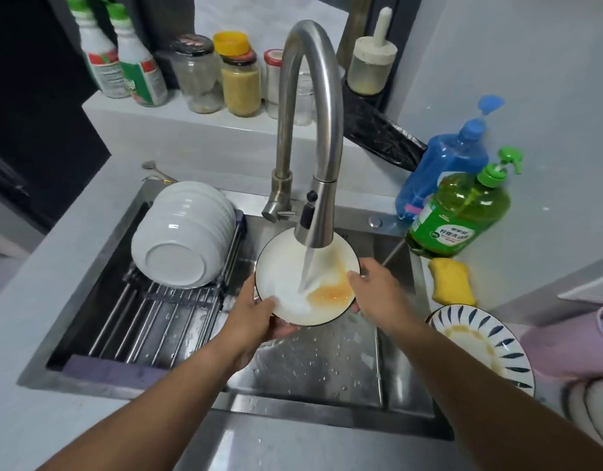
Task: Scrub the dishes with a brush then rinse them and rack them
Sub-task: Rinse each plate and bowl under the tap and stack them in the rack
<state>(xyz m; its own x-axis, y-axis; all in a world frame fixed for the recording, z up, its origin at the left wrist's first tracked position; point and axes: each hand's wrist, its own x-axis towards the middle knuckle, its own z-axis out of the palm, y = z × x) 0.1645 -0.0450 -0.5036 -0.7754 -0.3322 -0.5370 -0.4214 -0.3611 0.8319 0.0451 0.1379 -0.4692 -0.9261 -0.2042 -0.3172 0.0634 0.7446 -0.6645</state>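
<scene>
Sink: both hands grip plate rim under faucet.

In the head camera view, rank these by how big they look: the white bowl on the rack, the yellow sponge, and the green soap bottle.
1. white bowl
2. green soap bottle
3. yellow sponge

Beside the sink, the left hand's fingers disappear beneath the white plate, the faucet head covers the plate's far rim, and a striped dish is cut off at the right edge.
</scene>
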